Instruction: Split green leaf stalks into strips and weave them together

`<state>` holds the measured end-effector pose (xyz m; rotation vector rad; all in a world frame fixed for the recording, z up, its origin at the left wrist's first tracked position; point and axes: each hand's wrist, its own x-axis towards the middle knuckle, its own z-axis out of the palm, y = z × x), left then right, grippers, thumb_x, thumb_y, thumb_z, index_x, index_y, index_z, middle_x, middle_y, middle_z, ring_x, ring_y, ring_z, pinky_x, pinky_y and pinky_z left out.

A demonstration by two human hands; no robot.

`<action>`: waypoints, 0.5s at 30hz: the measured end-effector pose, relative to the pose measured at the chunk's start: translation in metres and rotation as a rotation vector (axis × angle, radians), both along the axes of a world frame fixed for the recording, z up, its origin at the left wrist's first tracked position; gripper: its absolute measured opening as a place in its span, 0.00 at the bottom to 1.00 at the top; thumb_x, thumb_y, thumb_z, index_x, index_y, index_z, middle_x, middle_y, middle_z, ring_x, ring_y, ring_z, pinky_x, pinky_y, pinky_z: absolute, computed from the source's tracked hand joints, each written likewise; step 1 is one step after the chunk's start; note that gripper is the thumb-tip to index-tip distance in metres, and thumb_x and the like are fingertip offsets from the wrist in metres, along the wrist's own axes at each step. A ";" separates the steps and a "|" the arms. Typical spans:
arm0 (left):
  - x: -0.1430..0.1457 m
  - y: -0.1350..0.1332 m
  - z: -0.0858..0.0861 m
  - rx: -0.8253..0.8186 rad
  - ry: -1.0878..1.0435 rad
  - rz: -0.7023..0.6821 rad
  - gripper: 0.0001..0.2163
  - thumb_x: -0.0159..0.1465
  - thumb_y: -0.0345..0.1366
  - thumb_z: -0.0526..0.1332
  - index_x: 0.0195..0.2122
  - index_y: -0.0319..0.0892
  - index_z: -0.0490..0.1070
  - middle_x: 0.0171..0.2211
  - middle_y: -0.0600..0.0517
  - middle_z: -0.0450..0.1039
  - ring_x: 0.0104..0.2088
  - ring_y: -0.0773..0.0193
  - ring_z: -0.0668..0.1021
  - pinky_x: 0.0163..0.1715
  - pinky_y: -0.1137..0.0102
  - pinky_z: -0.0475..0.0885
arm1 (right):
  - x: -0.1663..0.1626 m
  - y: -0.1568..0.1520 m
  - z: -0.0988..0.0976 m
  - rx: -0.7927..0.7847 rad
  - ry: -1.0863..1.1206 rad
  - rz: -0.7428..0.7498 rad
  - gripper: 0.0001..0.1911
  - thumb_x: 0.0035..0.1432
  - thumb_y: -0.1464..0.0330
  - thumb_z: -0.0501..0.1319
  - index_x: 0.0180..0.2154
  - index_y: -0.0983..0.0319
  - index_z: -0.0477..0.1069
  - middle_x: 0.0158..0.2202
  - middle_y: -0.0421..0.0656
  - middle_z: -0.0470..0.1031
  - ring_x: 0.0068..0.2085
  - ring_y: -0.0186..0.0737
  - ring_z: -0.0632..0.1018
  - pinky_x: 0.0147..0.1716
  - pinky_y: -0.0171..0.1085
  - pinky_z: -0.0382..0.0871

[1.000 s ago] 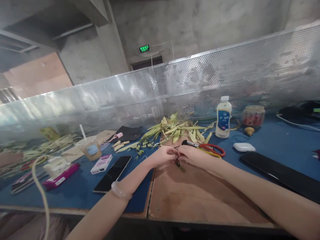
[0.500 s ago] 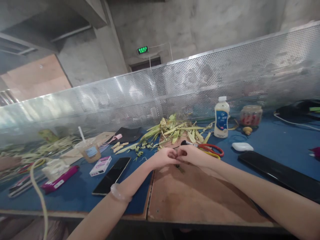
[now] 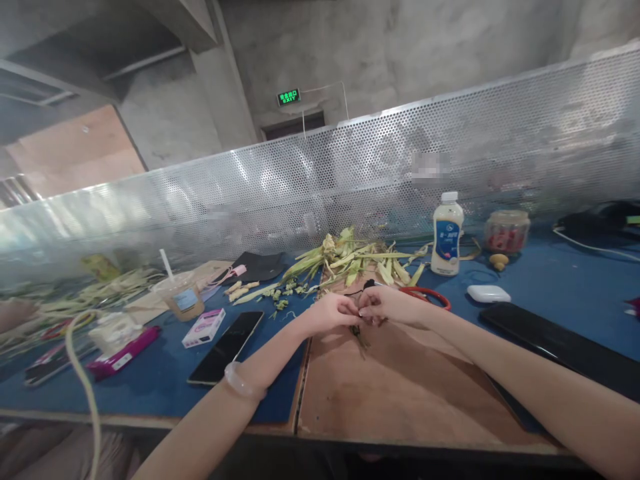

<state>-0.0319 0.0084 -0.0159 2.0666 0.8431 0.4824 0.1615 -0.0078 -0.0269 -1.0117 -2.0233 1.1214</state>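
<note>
My left hand (image 3: 331, 313) and my right hand (image 3: 383, 305) meet above the bare wooden board (image 3: 400, 393), fingertips pinched together. What they pinch is too small and covered to name. Thin dark green plant strands (image 3: 359, 337) show just below the fingers; whether they are held or lie on the board I cannot tell. Red-handled scissors (image 3: 434, 294) lie partly behind my right hand. Beyond both hands is a pile of pale green corn husks (image 3: 350, 257), and small green clusters (image 3: 285, 291) lie to its left.
Left of my hands are a phone (image 3: 227, 348), a small white-pink box (image 3: 204, 328), a drink cup (image 3: 184, 299) and a purple tissue pack (image 3: 125, 353). A bottle (image 3: 447, 237), jar (image 3: 507, 231), white case (image 3: 489, 293) and long black case (image 3: 555, 340) stand or lie right. Perforated metal panel (image 3: 240, 193) behind.
My right-hand fingers have spread and shifted slightly around the pinch point, and the strands below show more. The whole view has moved a little; the tabletop items stay put.
</note>
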 end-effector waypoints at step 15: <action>0.001 -0.007 0.011 -0.167 -0.088 0.014 0.14 0.49 0.43 0.63 0.31 0.37 0.71 0.28 0.49 0.73 0.30 0.64 0.74 0.32 0.69 0.69 | 0.004 -0.008 0.009 0.028 -0.161 0.051 0.09 0.45 0.68 0.60 0.31 0.65 0.73 0.24 0.42 0.73 0.26 0.33 0.73 0.26 0.31 0.68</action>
